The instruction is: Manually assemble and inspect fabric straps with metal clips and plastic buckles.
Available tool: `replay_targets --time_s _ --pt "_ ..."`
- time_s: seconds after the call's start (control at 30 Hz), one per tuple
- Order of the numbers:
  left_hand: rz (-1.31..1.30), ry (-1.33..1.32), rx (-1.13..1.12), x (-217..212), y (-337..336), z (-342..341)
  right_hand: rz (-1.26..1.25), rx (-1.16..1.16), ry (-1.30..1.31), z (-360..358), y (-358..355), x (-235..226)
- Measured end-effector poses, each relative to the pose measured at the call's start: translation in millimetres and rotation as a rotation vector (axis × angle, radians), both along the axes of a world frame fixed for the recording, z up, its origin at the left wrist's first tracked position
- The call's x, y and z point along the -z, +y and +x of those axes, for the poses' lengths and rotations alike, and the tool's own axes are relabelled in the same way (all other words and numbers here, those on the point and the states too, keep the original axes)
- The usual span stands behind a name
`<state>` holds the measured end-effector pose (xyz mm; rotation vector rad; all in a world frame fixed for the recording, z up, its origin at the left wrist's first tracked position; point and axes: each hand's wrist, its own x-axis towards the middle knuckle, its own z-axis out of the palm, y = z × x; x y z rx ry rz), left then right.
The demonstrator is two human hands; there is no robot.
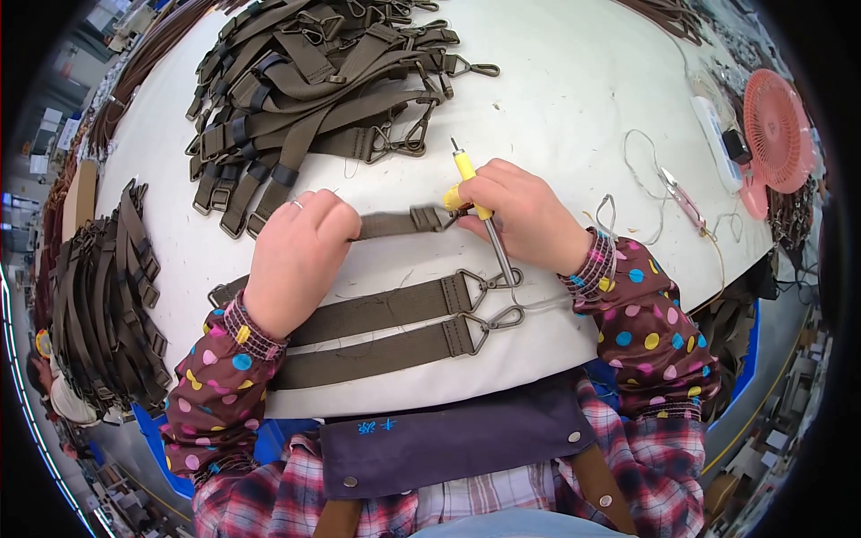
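Now left hand (296, 255) pins olive strap (395, 222); right hand (525, 215) grips yellow-handled tool (473, 193).

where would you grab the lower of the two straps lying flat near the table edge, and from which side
Probably the bare webbing mid-length of the lower strap, pinched from above across its width. It lies flat and apart from its neighbour there. The metal snap hook at its right end is small and open-framed, and the left end runs under the left hand's sleeve.

On the white bench (574, 99), the left hand (296, 255) pins an olive strap (390, 223) while the right hand (525, 215) grips a yellow-handled tool (473, 184) at the strap's buckle beside its fingers (475, 190)
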<state>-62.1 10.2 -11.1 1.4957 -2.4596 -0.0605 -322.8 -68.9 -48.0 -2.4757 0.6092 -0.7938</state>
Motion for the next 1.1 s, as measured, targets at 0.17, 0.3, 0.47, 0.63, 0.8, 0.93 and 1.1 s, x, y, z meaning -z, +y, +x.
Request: replay_targets --time_s 0.17,0.3,0.47,0.63,0.8,0.93,1.1 --pt "0.002 -0.038 0.158 9.8 13.2 -2.5 -0.056 -0.016 0.054 -1.9 -1.1 4.7" --pt "0.155 0.111 0.064 -4.1 14.6 -4.2 -0.014 0.059 -0.063 -1.6 -1.0 4.6" --pt "0.351 0.305 -0.011 2.6 -4.1 -34.8 0.401 0.042 -0.334 12.1 14.3 1.6" --pt "0.470 0.426 -0.024 16.0 -15.7 -29.0 0.726 0.084 -0.261 20.6 18.5 0.2" --pt "0.733 0.770 -0.173 27.1 -16.2 -26.1 0.671 0.122 -0.255 24.0 20.2 6.8" --pt "0.804 0.903 -0.185 29.1 -17.0 -29.4 0.607 0.136 -0.241 23.8 19.9 9.8" --pt "0.777 0.869 -0.176 29.6 -16.2 -29.1 0.563 0.143 -0.275 27.0 19.9 14.0"
